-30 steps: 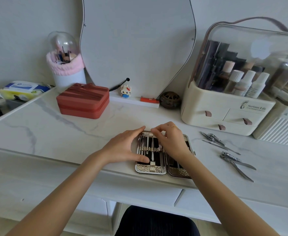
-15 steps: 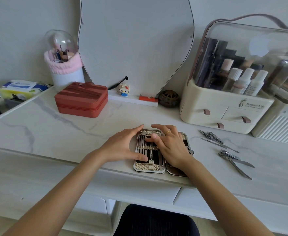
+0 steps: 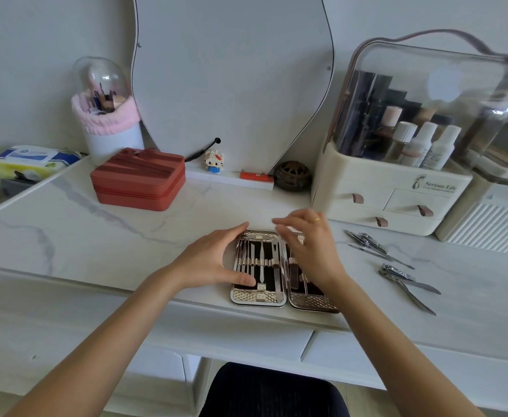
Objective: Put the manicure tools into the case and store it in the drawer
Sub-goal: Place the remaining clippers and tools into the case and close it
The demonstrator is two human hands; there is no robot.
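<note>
Left hand (image 3: pixel 213 260) flat, fingers spread, steadying open case (image 3: pixel 258 269) at bench (image 3: pixel 96 236) front edge. Right hand (image 3: pixel 309 248) above right half, grip loose and empty. Loose tools (image 3: pixel 397 266) lie right of it, nearer that hand, long axes slanting away.

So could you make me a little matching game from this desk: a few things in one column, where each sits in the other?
Things:
1. manicure case
2. loose nail clippers
3. red zip box
4. wet wipes pack

Places:
A. far left, beyond the tabletop's edge
B. open flat between the two hands
C. on the tabletop right of the case
D. before the pink-trimmed brush pot

Pairs: 1-B, 2-C, 3-D, 4-A
</note>
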